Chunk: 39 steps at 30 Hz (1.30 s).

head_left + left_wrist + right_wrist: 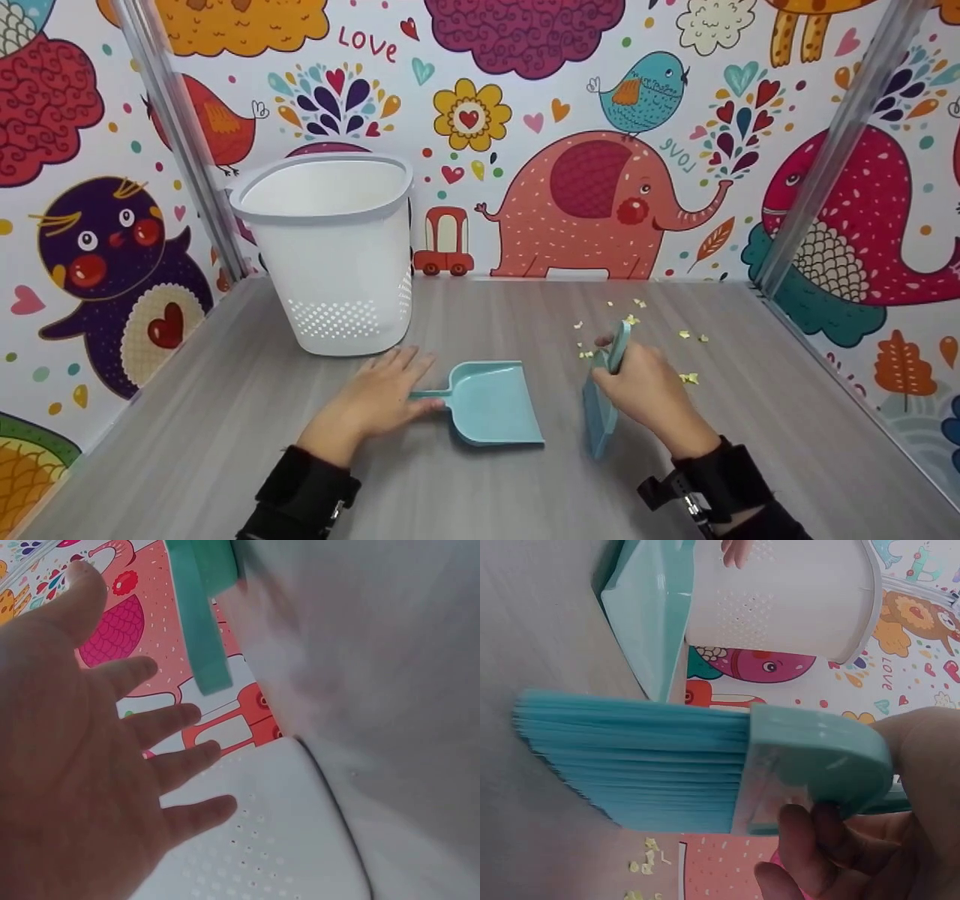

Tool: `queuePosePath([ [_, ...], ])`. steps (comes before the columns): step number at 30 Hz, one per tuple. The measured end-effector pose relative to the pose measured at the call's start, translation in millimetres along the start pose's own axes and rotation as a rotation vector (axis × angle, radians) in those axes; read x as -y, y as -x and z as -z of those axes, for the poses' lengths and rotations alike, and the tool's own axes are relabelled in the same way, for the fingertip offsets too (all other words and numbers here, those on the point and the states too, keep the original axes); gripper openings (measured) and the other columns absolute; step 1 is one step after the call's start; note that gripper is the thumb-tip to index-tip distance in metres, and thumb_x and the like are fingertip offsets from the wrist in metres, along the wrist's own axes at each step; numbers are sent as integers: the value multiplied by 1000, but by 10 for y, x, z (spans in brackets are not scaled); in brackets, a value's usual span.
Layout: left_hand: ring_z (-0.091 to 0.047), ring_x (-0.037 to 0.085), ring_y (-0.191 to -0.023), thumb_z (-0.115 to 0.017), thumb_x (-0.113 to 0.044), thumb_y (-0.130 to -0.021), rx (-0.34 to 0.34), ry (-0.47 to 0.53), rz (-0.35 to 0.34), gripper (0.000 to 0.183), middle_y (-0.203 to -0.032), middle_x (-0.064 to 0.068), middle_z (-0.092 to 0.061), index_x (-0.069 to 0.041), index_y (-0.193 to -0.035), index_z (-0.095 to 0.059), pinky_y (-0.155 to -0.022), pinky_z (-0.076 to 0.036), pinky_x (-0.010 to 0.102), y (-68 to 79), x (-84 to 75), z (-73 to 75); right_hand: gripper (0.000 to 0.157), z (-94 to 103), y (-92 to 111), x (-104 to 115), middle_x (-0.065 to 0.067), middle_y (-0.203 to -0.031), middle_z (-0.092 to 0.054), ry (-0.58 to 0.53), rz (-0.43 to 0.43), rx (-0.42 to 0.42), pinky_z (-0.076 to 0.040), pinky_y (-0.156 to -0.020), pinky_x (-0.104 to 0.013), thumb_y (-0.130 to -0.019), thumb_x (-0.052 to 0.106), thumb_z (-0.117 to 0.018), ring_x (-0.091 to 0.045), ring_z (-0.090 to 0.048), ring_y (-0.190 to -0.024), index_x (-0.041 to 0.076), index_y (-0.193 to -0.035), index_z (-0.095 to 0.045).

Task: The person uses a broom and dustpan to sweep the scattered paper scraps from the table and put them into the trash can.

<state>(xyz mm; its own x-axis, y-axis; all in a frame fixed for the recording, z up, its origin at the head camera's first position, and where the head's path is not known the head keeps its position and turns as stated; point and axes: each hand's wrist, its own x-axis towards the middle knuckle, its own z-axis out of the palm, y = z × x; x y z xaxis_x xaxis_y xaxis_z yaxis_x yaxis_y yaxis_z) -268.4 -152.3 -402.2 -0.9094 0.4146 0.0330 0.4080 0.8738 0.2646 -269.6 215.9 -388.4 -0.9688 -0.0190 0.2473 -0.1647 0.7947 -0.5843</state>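
A light teal dustpan lies on the table, its handle pointing left. Fingers spread, my left hand is over the end of that handle; in the left wrist view the hand stands apart from the handle. To the right of the pan, my right hand grips a small teal hand brush, bristles down. The right wrist view shows the blue bristles and fingers on the brush head. Small yellow scraps lie scattered beyond and beside the right hand.
A white perforated bin stands behind the left hand, near the back wall. Brightly patterned panels with metal corner posts enclose the grey wood-look table at the back and sides.
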Motion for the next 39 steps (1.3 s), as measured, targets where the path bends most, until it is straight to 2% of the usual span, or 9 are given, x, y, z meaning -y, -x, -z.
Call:
queuePosePath([
  [3,-32,48,-155,-62,-54,-105,2,-2,-3,75,-165,26,-38,-8,-161,-44,-122,-25,70,1,-8,-2,44,-3,0,4,4,-61,-33,-12,-40,26,-29,-49,-27,-93,12,-65,-11,-27,-51,1,-136,-69],
  [9,-29,47,-156,-61,-56,-105,35,3,13,76,-167,25,-37,-10,-162,-42,-124,-22,67,-4,-30,-31,43,32,26,37,2,-67,-48,-12,-1,57,-29,-49,-27,-95,6,-65,-11,-28,-51,-4,-137,-68],
  [12,-30,47,-156,-61,-57,-104,50,7,12,78,-166,24,-38,-9,-163,-42,-124,-23,66,-14,-52,-53,42,53,28,52,4,-62,-32,-27,-1,79,-29,-49,-26,-97,4,-64,-11,-28,-51,-4,-138,-67],
  [17,-40,43,-152,-66,-55,-103,61,11,-11,77,-161,23,-46,-7,-160,-45,-122,-30,63,-58,-80,-129,38,128,28,79,-5,-70,-63,-52,20,68,-39,-53,-28,-97,3,-63,-18,-56,-67,-5,-134,-69],
  [22,-48,39,-146,-70,-48,-102,59,36,-61,75,-155,21,-53,-3,-158,-48,-119,-38,58,-96,-73,-207,37,186,27,108,-11,-76,-67,-51,28,68,-51,-67,-35,-98,3,-63,-23,-65,-82,-4,-134,-70],
  [27,-55,41,-139,-76,-41,-99,38,46,-114,76,-147,24,-59,2,-155,-49,-116,-43,56,-85,-88,-220,36,218,26,99,-24,-122,-74,-58,50,46,-60,-87,-50,-99,4,-62,-27,-73,-100,-4,-133,-70],
  [31,-59,41,-135,-81,-31,-95,17,28,-134,76,-143,27,-62,9,-152,-49,-113,-46,55,-76,-117,-209,37,242,26,90,-24,-129,-72,-58,67,22,-59,-93,-56,-98,3,-61,-31,-74,-109,-5,-133,-70],
  [35,-62,41,-130,-82,-20,-94,5,9,-131,67,-137,27,-64,11,-147,-53,-110,-48,54,-81,-132,-221,38,252,26,91,-22,-130,-72,-53,71,18,-60,-92,-55,-98,4,-61,-32,-74,-110,-5,-133,-70],
  [39,-66,41,-124,-79,-12,-96,2,-2,-143,55,-130,26,-68,11,-142,-58,-106,-52,54,-87,-135,-240,37,262,30,95,-21,-129,-73,-55,67,25,-61,-75,-44,-98,4,-63,-29,-75,-104,-4,-133,-70],
])
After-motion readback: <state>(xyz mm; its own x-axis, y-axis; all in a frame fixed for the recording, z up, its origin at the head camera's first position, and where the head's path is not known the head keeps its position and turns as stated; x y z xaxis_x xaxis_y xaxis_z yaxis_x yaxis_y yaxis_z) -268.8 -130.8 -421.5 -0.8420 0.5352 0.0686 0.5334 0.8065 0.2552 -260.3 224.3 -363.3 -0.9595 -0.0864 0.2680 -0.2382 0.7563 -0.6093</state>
